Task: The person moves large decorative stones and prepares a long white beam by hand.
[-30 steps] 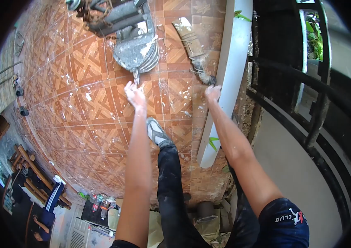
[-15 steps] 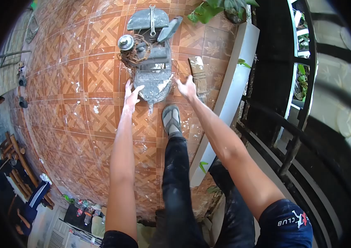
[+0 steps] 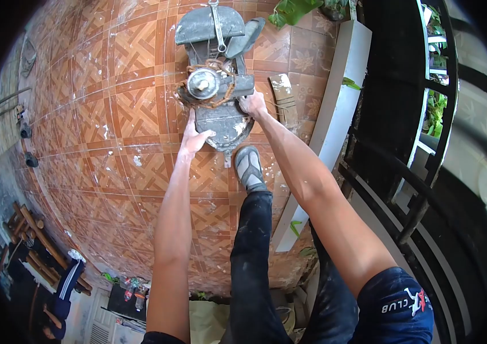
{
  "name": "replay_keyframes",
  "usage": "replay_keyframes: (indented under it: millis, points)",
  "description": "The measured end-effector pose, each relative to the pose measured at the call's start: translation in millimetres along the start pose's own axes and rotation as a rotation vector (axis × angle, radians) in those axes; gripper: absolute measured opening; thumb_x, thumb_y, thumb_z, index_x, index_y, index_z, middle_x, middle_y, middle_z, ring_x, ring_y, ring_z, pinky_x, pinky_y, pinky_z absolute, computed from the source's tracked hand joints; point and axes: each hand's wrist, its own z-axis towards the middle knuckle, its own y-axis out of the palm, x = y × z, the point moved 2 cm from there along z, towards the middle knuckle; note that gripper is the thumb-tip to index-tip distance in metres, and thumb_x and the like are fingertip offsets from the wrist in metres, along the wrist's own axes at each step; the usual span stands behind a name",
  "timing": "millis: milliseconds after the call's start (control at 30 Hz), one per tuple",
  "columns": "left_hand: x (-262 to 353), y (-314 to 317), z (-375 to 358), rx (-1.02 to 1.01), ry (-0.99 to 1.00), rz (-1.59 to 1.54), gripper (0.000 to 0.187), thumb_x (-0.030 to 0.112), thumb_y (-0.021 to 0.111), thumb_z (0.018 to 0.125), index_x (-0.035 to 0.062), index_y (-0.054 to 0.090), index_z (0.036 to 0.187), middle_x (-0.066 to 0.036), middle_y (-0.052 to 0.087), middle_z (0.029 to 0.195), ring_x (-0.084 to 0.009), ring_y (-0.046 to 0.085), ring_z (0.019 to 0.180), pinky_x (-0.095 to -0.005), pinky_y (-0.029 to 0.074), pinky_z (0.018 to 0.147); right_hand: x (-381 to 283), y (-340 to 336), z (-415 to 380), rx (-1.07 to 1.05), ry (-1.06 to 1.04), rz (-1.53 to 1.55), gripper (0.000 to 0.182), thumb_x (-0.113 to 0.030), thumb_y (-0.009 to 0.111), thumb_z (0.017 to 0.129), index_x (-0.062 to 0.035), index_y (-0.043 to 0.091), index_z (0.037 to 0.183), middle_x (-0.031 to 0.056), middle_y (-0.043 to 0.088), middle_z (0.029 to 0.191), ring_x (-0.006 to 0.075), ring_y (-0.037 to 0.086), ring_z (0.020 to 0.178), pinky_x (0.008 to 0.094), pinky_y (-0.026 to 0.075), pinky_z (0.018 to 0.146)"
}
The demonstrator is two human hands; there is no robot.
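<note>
A grey, paint-spotted machine (image 3: 220,123) stands on the tiled floor, with a round metal knob (image 3: 203,83) and a rusty chain (image 3: 220,102) on it. A wrench (image 3: 218,28) lies across its far plate. My left hand (image 3: 194,137) is at the left edge of the machine's near rounded part, thumb on top, its fingers partly hidden at the side. On the right edge, my right hand (image 3: 254,105) has its fingers curled round the machine below a grey cylinder.
A cardboard piece (image 3: 283,98) lies right of the machine. Beyond it run a pale beam (image 3: 335,109) and black metal bars (image 3: 392,166). Leaves (image 3: 292,11) hang at the top. A person (image 3: 54,315) is at the lower left, near wooden furniture (image 3: 40,241).
Both hands have come from beside the machine onto its edges, and the right fingers have closed. The knob now appears upright and farther right, and the view has shifted.
</note>
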Motion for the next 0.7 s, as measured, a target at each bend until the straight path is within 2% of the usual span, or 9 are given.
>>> replay_keyframes:
  millis: [67,133,300,367,400,467,500,600,700]
  points:
    - [-1.2,14.8,-1.0,-0.005,0.030,-0.074,0.097,-0.005,0.065,0.058,0.0026,0.009,0.138,-0.011,0.045,0.122,-0.0177,0.048,0.106,-0.0289,0.040,0.090,4.1,-11.0,-5.4,-0.032,-0.009,-0.022,0.049,-0.034,0.055,0.077,0.0044,0.043,0.104,0.0329,0.053,0.100,0.0437,0.053,0.096,0.0455,0.043,0.084]
    - [-10.0,29.5,-2.1,0.008,-0.031,-0.129,0.073,-0.007,0.057,0.062,0.0056,0.031,0.129,-0.007,0.044,0.119,-0.0160,0.046,0.106,-0.0292,0.042,0.087,8.9,-29.7,-14.5,0.041,-0.003,0.006,0.047,-0.033,0.055,0.077,0.0042,0.043,0.103,0.0325,0.053,0.099,0.0438,0.053,0.094,0.0455,0.044,0.083]
    - [-38.3,69.0,9.0,0.018,0.015,-0.065,0.072,-0.008,0.055,0.061,0.0056,0.031,0.128,-0.006,0.045,0.117,-0.0150,0.046,0.103,-0.0277,0.044,0.084,53.2,-59.2,-11.9,0.061,-0.068,-0.104,0.050,-0.035,0.054,0.078,0.0025,0.041,0.108,0.0314,0.053,0.099,0.0441,0.053,0.095,0.0459,0.044,0.082]
    - [-44.1,84.6,13.2,-0.036,-0.003,-0.028,0.095,0.000,0.064,0.058,-0.0044,0.010,0.136,-0.015,0.036,0.131,-0.0207,0.040,0.116,-0.0296,0.034,0.096,62.2,-74.4,-20.5,0.048,0.014,-0.190,0.046,-0.033,0.053,0.078,-0.0003,0.045,0.110,0.0288,0.056,0.097,0.0427,0.055,0.092,0.0455,0.046,0.080]
    - [-46.3,92.5,15.3,-0.042,-0.005,-0.026,0.095,0.000,0.064,0.058,-0.0044,0.010,0.136,-0.015,0.036,0.131,-0.0207,0.040,0.116,-0.0296,0.034,0.096,67.0,-83.4,-26.5,0.050,0.020,-0.188,0.046,-0.033,0.053,0.078,-0.0003,0.045,0.110,0.0288,0.056,0.097,0.0427,0.055,0.092,0.0455,0.046,0.080]
    - [-42.8,108.7,21.1,-0.047,0.120,0.169,0.098,0.004,0.066,0.056,-0.0062,0.009,0.135,-0.020,0.031,0.134,-0.0249,0.033,0.123,-0.0304,0.025,0.103,71.0,-107.3,-38.7,0.046,-0.024,-0.246,0.028,-0.023,0.051,0.076,-0.0049,0.058,0.097,0.0191,0.061,0.094,0.0342,0.058,0.089,0.0413,0.047,0.076]
    - [-43.4,115.3,24.9,-0.053,0.065,0.189,0.103,0.009,0.069,0.054,-0.0052,0.009,0.136,-0.023,0.024,0.137,-0.0273,0.025,0.128,-0.0300,0.019,0.106,86.2,-106.1,-40.0,0.292,-0.230,-0.113,0.029,-0.025,0.049,0.078,-0.0003,0.059,0.089,0.0232,0.061,0.086,0.0393,0.059,0.080,0.0444,0.049,0.071]
    - [-38.5,133.9,40.4,-0.139,0.129,0.135,0.106,0.012,0.071,0.053,-0.0050,0.007,0.136,-0.024,0.021,0.139,-0.0277,0.022,0.130,-0.0294,0.019,0.106,154.3,-80.9,-11.5,0.364,-0.300,-0.131,0.024,-0.023,0.048,0.077,-0.0035,0.061,0.082,0.0190,0.063,0.081,0.0367,0.061,0.075,0.0438,0.049,0.065]
    - [-31.5,152.1,43.6,-0.151,0.064,0.242,0.109,0.015,0.072,0.053,-0.0052,0.004,0.136,-0.025,0.019,0.139,-0.0296,0.021,0.130,-0.0290,0.019,0.106,129.3,-130.9,-41.0,0.443,-0.483,-0.486,0.016,-0.019,0.050,0.074,-0.0100,0.063,0.075,0.0113,0.064,0.073,0.0310,0.062,0.063,0.0388,0.047,0.053]
